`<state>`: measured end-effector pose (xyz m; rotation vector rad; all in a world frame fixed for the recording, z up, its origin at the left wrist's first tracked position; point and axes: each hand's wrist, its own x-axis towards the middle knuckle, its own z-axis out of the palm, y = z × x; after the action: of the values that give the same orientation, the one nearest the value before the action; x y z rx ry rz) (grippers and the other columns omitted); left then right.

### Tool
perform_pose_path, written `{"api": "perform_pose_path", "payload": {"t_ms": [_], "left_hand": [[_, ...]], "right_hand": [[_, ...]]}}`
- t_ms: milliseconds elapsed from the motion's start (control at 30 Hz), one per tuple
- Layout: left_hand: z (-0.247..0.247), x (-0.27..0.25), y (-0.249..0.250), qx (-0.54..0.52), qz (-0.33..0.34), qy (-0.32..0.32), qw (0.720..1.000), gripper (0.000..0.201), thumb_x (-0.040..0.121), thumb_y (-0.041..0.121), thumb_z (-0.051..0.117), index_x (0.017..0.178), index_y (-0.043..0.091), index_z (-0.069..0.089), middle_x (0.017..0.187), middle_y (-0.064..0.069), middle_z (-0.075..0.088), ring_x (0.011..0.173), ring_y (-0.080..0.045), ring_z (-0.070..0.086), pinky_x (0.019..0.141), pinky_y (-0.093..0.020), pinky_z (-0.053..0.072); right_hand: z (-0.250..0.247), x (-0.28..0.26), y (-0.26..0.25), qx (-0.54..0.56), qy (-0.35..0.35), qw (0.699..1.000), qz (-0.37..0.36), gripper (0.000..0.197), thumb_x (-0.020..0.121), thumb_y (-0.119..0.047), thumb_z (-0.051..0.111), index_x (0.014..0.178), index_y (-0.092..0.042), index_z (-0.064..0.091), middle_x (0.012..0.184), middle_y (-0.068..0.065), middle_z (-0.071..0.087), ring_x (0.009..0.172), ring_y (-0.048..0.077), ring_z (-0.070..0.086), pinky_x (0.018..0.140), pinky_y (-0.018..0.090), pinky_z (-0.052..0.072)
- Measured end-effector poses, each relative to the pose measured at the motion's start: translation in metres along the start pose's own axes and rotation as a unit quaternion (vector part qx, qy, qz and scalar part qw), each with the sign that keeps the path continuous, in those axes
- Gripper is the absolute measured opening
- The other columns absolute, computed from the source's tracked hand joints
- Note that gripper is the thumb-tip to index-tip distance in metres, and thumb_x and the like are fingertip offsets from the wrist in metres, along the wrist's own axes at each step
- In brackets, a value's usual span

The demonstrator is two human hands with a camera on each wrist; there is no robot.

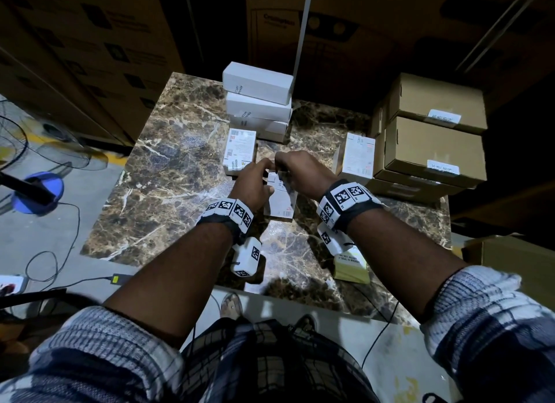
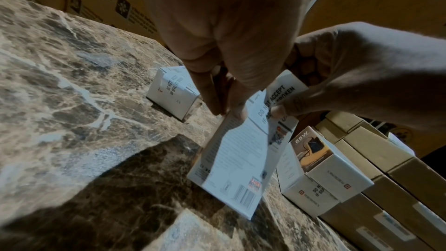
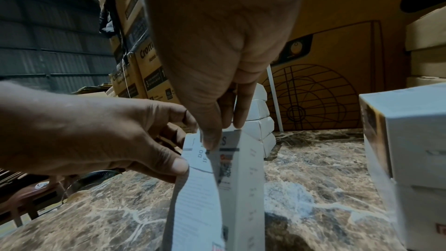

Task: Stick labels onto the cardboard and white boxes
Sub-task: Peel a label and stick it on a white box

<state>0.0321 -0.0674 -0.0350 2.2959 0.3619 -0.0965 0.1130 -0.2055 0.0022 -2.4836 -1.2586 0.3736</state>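
Note:
A white box (image 1: 280, 203) stands tilted on the marble table (image 1: 168, 168) at its middle. My left hand (image 1: 265, 176) grips the box's upper left edge, thumb on the front face (image 3: 179, 165). A white "DO NOT ACCEPT IF SEAL IS BROKEN" label (image 2: 283, 93) lies over the box's top end. My right hand (image 1: 280, 164) pinches that label against the box (image 3: 241, 178), thumb in front and fingers behind. Three cardboard boxes (image 1: 435, 144) with labels are stacked at the right.
A stack of white boxes (image 1: 258, 99) stands at the table's back. A labelled white box (image 1: 240, 152) lies left of my hands, another (image 1: 357, 159) to the right. A yellow label pad (image 1: 350, 267) sits at the front edge. Large cartons surround the table; a fan and cables lie on the floor at left.

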Motion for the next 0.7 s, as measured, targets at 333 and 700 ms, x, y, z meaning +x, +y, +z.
{"api": "perform_pose_path", "payload": {"t_ms": [333, 700], "left_hand": [[0.0, -0.002, -0.002, -0.072, -0.015, 0.019, 0.997, 0.042, 0.076, -0.004, 0.077, 0.111, 0.015, 0.064, 0.1, 0.001, 0.062, 0.087, -0.014, 0.061, 0.076, -0.029, 0.054], [0.002, 0.0, -0.002, -0.078, -0.015, 0.028, 0.996, 0.041, 0.078, -0.002, 0.077, 0.115, 0.014, 0.065, 0.103, 0.0, 0.065, 0.088, -0.015, 0.065, 0.077, -0.03, 0.056]], "right_hand": [[0.018, -0.002, 0.009, 0.073, 0.055, 0.988, 0.121, 0.064, 0.069, -0.021, 0.09, 0.118, -0.012, 0.05, 0.109, 0.007, 0.062, 0.092, 0.02, 0.057, 0.07, 0.028, 0.039], [0.033, -0.007, 0.015, 0.115, 0.125, 0.968, 0.186, 0.041, 0.064, -0.036, 0.09, 0.083, -0.013, 0.063, 0.084, 0.0, 0.057, 0.078, 0.018, 0.05, 0.057, 0.025, 0.027]]}}
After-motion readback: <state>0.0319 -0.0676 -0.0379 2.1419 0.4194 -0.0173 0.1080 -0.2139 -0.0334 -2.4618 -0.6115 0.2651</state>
